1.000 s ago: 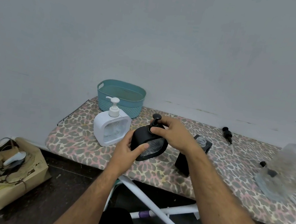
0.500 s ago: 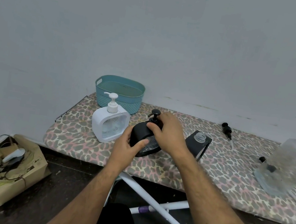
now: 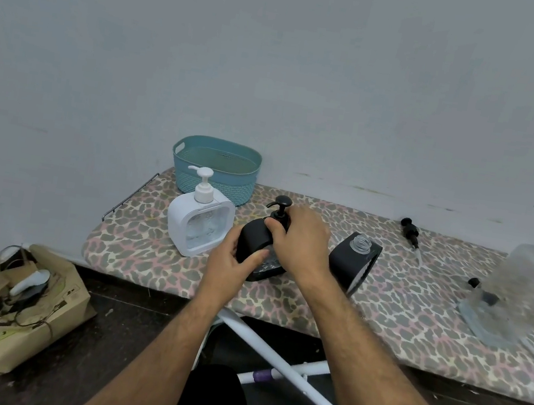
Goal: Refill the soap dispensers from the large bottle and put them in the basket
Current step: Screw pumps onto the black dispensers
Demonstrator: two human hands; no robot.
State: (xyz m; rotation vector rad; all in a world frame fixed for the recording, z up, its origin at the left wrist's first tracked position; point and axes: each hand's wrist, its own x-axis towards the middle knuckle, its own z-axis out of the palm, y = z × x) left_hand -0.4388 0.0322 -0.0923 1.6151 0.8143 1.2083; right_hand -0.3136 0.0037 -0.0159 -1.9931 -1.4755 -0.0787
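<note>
A black soap dispenser point(image 3: 253, 238) with its pump on stands on the leopard-print ironing board point(image 3: 136, 234). My left hand point(image 3: 232, 263) grips its left side. My right hand point(image 3: 301, 242) wraps the pump collar and front. To its left a white dispenser point(image 3: 200, 223) stands upright with its pump on. A second black dispenser point(image 3: 355, 260) sits behind my right wrist with an open neck. Its loose black pump point(image 3: 410, 232) lies further right. The teal basket point(image 3: 215, 168) stands at the back left. A large clear bottle point(image 3: 529, 293) lies at the right edge.
A small black cap point(image 3: 473, 282) lies beside the large bottle. On the dark floor at the left is a brown paper bag point(image 3: 29, 302) with an iron in it. White board legs point(image 3: 282, 367) cross below the board. A grey wall rises right behind the board.
The black dispenser has come down from a tilted, lifted hold and now rests on the board. Both hands stay on it, the right one at the pump.
</note>
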